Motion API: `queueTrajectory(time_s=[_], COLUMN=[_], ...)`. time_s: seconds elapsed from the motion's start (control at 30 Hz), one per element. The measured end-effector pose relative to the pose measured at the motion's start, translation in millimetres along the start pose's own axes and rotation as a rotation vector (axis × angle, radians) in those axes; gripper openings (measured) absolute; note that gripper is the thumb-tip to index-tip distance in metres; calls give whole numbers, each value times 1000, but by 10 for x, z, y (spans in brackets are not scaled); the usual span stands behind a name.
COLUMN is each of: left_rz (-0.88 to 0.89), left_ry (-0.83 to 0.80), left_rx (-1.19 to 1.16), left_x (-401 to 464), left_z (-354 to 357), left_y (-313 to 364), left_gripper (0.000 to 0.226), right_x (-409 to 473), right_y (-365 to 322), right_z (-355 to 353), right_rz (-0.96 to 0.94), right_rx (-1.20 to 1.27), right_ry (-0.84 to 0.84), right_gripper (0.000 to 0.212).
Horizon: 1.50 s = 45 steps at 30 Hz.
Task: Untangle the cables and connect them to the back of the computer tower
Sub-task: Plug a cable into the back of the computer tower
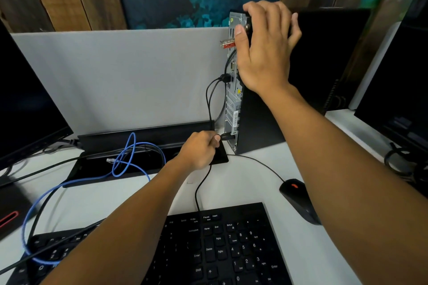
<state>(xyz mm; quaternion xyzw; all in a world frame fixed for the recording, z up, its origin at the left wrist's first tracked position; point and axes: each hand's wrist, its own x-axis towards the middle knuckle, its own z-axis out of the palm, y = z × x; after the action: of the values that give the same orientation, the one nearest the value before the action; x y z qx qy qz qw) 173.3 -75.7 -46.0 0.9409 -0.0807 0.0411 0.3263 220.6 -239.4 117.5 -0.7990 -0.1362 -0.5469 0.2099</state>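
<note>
The black computer tower (324, 65) stands upright at the back right of the desk, its grey rear panel (232, 109) facing left. My right hand (266, 46) grips the tower's top rear corner, thumb on the panel side. My left hand (201, 149) pinches a black cable plug (227, 137) held against the bottom of the rear panel. Two thin black cables (209, 97) hang from ports midway up the panel. A loose blue network cable (125, 159) loops over the black cable tray, its clear plug (110, 160) lying free.
A black keyboard (227, 245) lies at the front, a second keyboard (53, 252) at the front left under the blue cable. A black mouse (298, 199) sits right of centre. A monitor (25, 104) stands left, another (398, 99) right. A grey divider (115, 76) stands behind.
</note>
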Motion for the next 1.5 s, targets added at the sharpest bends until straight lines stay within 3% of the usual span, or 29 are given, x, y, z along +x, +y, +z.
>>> queueTrajectory(time_s=[0.3,0.47,0.8,1.17,1.33,1.5], left_rz=[36,58,93,180,237,203], left_ry=[27,-76,-86,-63,-55,0], left_rx=[32,9,80,413,796,726], left_x=[-52,-27,103,146,101,79], left_z=[122,-4,5,-94,-86,-68], left_y=[13,5,7,132,290,296], left_gripper=[32,35,35,22,16,20], right_x=[-8,-11,-13,24,29,13], right_y=[11,16,-8,-150,-184,-152], right_z=[71,102,106,109,66,19], right_rz=[-2,-10,5,91,96,63], right_rx=[6,13,34,118,110,99], right_ry=[74,107,114,150,118,71], right_gripper=[39,37,37,34,36,38])
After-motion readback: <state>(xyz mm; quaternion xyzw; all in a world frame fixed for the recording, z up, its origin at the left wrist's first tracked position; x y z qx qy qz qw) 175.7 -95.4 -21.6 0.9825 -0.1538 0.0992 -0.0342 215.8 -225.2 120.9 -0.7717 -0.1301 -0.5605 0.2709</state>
